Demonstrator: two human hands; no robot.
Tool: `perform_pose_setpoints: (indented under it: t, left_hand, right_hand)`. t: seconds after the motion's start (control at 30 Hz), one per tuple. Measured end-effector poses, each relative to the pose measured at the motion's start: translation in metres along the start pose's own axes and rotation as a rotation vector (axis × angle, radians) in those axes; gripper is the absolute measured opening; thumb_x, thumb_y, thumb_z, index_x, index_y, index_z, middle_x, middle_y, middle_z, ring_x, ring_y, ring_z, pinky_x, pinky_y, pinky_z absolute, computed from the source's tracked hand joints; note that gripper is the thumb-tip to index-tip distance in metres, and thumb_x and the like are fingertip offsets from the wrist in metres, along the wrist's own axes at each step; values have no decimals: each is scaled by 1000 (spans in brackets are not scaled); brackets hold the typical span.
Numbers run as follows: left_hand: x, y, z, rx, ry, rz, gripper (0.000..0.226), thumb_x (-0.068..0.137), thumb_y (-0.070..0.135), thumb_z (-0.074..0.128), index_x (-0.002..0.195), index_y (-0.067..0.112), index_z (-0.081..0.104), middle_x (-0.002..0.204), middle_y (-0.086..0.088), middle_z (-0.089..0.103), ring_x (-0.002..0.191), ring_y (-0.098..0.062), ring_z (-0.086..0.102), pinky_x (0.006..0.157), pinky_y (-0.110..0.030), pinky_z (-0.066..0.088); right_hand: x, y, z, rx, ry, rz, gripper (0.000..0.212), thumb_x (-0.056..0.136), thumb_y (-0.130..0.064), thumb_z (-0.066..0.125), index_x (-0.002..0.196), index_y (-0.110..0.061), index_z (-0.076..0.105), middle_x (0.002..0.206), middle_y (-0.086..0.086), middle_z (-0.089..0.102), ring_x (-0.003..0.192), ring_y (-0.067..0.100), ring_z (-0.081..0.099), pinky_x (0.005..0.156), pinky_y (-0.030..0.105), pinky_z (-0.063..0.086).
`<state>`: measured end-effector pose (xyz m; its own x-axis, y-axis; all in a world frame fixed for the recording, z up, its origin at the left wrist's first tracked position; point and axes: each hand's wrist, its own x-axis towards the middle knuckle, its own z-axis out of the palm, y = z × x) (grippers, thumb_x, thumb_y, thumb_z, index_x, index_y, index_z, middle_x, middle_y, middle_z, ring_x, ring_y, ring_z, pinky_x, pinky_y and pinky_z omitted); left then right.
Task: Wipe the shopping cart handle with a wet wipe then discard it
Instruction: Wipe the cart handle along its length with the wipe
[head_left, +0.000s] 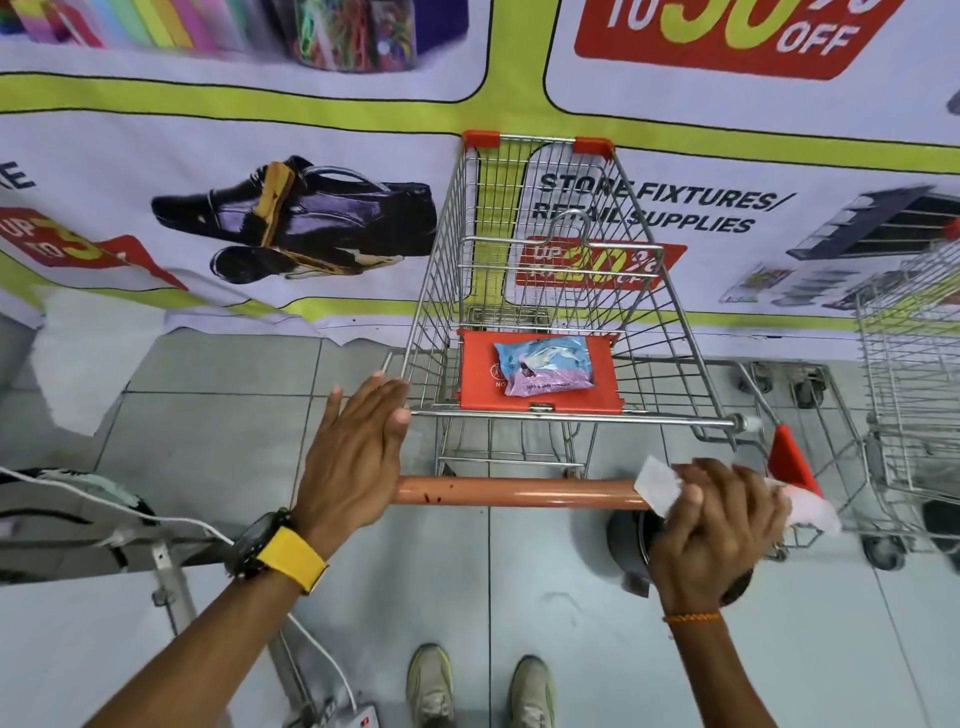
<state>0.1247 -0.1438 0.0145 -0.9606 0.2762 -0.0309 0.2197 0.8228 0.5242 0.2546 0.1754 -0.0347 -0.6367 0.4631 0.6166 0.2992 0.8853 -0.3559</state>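
Orange tubular cart handle (519, 491) running left-right. Right hand (719, 525) clenched round white wet wipe (658, 486) on it; left hand (358, 457) flat, fingers extended. Grey tiled floor (234, 415).

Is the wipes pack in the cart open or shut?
Cannot tell. The wipes pack lies flat on the orange seat flap, its opening too blurred to read.

White wet wipe (658, 484) wrapped around the orange cart handle's (519, 491) right end.
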Motion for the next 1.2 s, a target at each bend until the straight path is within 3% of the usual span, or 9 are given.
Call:
perform_pose_setpoints:
  t: [0.23, 0.37, 0.5, 0.6, 0.7, 0.93, 1.07, 1.2]
  left_hand:
    - [1, -6, 0, -370, -60, -87, 89, 84, 75, -3, 145, 30, 43, 154, 15, 37, 147, 6, 16, 121, -21, -8]
    - [1, -9, 1, -431, -67, -110, 84, 86, 75, -1, 144, 34, 44, 153, 20, 33, 146, 11, 13, 126, -30, -3]
    - [1, -12, 0, -451, -80, -103, 78, 88, 72, 0, 144, 39, 43, 151, 26, 30, 145, 15, 12, 125, -28, -4]
    - [1, -15, 0, -367, -68, -57, 75, 91, 69, -1, 144, 38, 42, 148, 34, 28, 146, 12, 12, 123, -23, -5]
    - [1, -15, 1, -227, -48, -5, 76, 93, 65, -1, 146, 31, 43, 154, 19, 37, 149, 2, 18, 123, -25, -2]
    - [-1, -8, 0, 64, -20, 70, 77, 96, 59, 1, 144, 21, 46, 154, 6, 44, 149, -8, 24, 126, -39, 4]
    - [-1, -1, 2, 24, -5, 34, 73, 96, 55, 4, 144, 22, 47, 154, 5, 45, 149, -8, 25, 126, -37, 3]
    - [-2, -1, 2, -34, 8, 6, 70, 97, 52, 6, 144, 21, 47, 153, 5, 45, 149, -9, 25, 126, -35, 2]
  right_hand:
    - [-57, -123, 30, 187, -167, -199, 29, 101, -39, 51, 117, -31, 73, 119, -1, 75, 123, 29, 57, 118, 51, 27]
    - [-87, -174, 41, 212, -224, -280, 30, 101, -41, 58, 131, -39, 62, 129, -6, 66, 127, 25, 54, 123, 43, 21]
    - [-99, -194, 47, 215, -182, -341, 37, 101, -27, 55, 136, -39, 60, 133, -4, 63, 130, 26, 54, 125, 44, 21]
    - [-90, -181, 46, 209, -141, -334, 33, 98, -36, 65, 131, -38, 65, 129, -4, 67, 126, 25, 57, 123, 41, 26]
    - [-68, -127, 37, 164, -67, -256, 27, 99, -42, 58, 123, -36, 71, 120, -1, 77, 121, 27, 61, 122, 44, 29]
    - [10, 27, 1, -39, 68, -95, 31, 101, -18, 45, 85, -12, 72, 89, 16, 73, 96, 40, 65, 106, 62, 39]
    - [14, 24, 2, -60, 76, 9, 37, 102, -21, 42, 84, -13, 73, 88, 12, 70, 98, 38, 61, 113, 59, 34]
    - [-21, -47, 17, 67, -15, -47, 39, 102, -31, 42, 92, -22, 79, 100, 7, 75, 108, 35, 60, 118, 53, 27]
